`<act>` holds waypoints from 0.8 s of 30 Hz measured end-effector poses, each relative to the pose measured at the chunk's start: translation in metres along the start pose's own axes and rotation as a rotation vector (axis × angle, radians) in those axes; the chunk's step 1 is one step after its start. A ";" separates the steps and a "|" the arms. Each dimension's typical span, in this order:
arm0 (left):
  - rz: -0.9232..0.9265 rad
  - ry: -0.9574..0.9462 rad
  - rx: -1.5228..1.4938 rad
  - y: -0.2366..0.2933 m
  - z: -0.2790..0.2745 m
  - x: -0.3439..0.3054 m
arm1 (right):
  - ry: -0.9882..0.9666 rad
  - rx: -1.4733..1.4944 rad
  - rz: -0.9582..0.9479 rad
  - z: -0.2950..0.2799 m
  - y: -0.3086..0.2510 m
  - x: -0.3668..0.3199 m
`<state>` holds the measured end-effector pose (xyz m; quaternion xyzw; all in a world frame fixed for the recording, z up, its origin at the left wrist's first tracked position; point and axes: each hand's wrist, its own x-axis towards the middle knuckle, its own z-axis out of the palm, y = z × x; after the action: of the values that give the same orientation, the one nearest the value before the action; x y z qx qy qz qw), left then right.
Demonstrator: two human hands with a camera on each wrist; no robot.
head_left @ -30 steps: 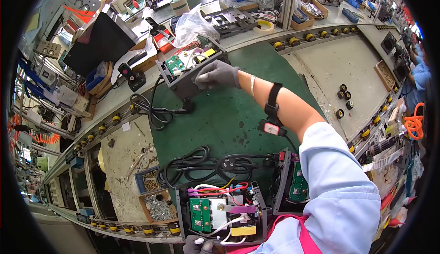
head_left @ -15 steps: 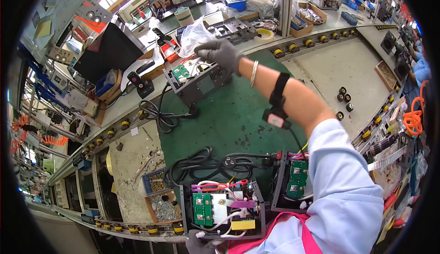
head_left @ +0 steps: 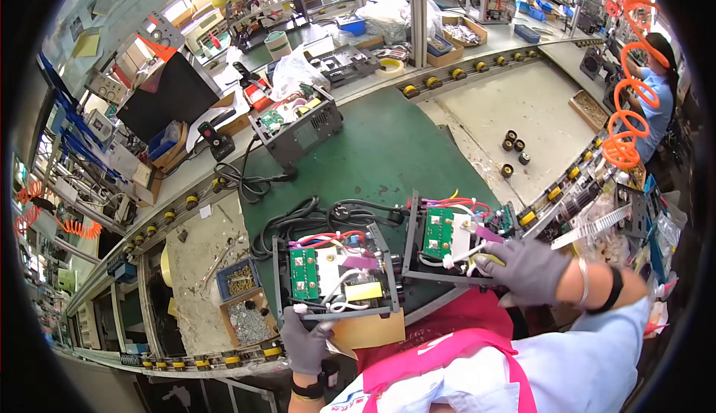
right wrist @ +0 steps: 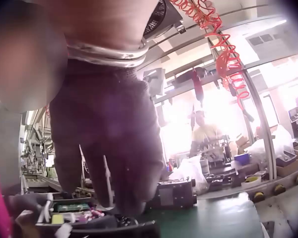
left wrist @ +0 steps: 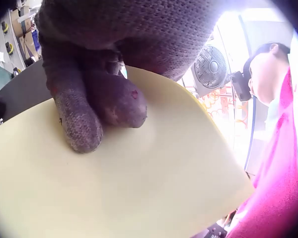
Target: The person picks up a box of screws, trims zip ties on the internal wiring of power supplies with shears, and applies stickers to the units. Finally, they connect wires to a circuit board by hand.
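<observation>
The pale bench (head_left: 477,122) carries a green mat (head_left: 358,156). Across the mat is the far unit (head_left: 306,139); the left unit (head_left: 328,273) and right unit (head_left: 441,235) sit side by side at the near edge. Black cords (head_left: 291,218) lie coiled behind the left unit. A yellow sheet (head_left: 373,331) shows below the left unit. The right hand (head_left: 529,273) is over the right unit's near right side, fingers straight, slightly spread. The left hand (head_left: 304,346) is at the left unit's near left corner, two fingertips against the sheet; whether they pinch, I cannot tell
</observation>
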<state>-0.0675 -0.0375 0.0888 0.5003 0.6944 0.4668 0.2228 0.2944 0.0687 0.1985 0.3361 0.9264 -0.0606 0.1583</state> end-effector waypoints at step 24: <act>0.364 -0.169 -0.394 0.071 0.091 -0.032 | 0.524 1.144 0.052 0.052 0.039 0.083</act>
<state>0.0502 -0.0231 0.1038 0.6009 0.4681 0.5816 0.2855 0.2721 0.1374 0.1217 0.3937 0.7469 -0.4584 -0.2774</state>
